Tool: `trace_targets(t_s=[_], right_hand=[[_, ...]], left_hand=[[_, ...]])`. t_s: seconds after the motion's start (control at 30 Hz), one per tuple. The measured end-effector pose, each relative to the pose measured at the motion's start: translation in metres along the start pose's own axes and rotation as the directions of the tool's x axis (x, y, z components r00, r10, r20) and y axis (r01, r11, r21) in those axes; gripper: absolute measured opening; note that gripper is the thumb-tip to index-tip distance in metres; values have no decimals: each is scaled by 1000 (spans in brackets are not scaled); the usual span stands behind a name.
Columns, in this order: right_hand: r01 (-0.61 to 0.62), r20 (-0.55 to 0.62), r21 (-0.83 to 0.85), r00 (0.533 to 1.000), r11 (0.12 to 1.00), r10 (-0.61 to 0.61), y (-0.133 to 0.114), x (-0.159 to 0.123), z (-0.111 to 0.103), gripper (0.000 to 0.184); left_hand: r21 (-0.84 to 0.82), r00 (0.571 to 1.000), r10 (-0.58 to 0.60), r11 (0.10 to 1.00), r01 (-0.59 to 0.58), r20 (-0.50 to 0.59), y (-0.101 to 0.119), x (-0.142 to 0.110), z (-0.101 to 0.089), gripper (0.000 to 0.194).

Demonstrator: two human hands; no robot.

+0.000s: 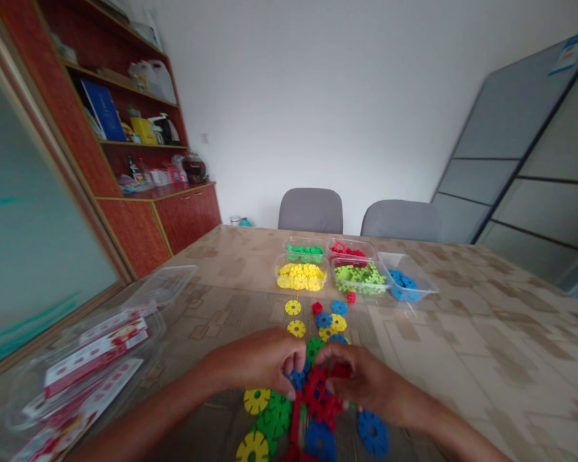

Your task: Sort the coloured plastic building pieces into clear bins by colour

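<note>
My left hand (264,359) is closed, thumb and fingertips pinched on a blue notched disc (297,377). Opposite it, my right hand (366,380) curls its fingers around red interlocking plastic pieces (318,391), which touch the blue disc. The fingers partly hide where the pieces meet. Beneath and beside the hands lie a green notched piece (275,414), a yellow disc (257,401), another yellow disc (252,448) and a blue disc (372,432). A second green piece (315,348) shows between the hands.
Clear tubs hold yellow discs (302,277), light-green pieces (360,278), green pieces (304,250), red pieces (347,249) and blue discs (403,285). Several loose discs, including a yellow one (293,308), lie before them. Clear lids (168,282) and red-and-white packaging (96,356) are at left. Two grey chairs (311,210) stand behind.
</note>
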State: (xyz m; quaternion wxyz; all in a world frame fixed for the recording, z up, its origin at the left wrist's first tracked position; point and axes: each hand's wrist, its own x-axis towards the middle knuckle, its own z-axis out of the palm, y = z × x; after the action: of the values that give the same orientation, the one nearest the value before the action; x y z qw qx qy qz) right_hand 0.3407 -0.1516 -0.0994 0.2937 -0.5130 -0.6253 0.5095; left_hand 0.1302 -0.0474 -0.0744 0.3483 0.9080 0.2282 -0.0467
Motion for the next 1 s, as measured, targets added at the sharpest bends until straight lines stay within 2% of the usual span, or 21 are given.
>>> trace_targets(t_s=[0.13,0.2,0.3,0.4,0.57,0.67,0.87,1.0], right_hand=[[54,-29,-221,998,974,-62,-6,-7,-4,31],[44,-50,-327,997,944,-63,-9,-10,-2,37],[15,-70,-389,997,921,-45,-9,-11,5,44],[6,-78,-412,996,911,-42,-9,-10,10,46],[34,-69,-418,995,908,-69,-14,-10,16,43],[7,-81,-440,996,898,-48,-17,-10,20,41],[0,-70,-429,997,903,-33,-22,-13,24,27],[13,-20,-330,1000,944,-21,-25,-16,22,27]], left_hand=[[193,998,48,980,-42,-27,6,-4,1,43],[235,999,39,972,-33,-22,10,-5,2,46],[265,1000,18,964,-14,-12,14,-6,5,51],[284,1000,7,959,-9,6,17,-7,8,53],[313,999,47,948,-50,16,19,-3,13,37],[295,998,64,953,-62,2,18,0,14,33],[233,1000,-10,972,8,5,13,-5,0,30],[265,999,50,963,-50,8,11,-8,-2,35]])
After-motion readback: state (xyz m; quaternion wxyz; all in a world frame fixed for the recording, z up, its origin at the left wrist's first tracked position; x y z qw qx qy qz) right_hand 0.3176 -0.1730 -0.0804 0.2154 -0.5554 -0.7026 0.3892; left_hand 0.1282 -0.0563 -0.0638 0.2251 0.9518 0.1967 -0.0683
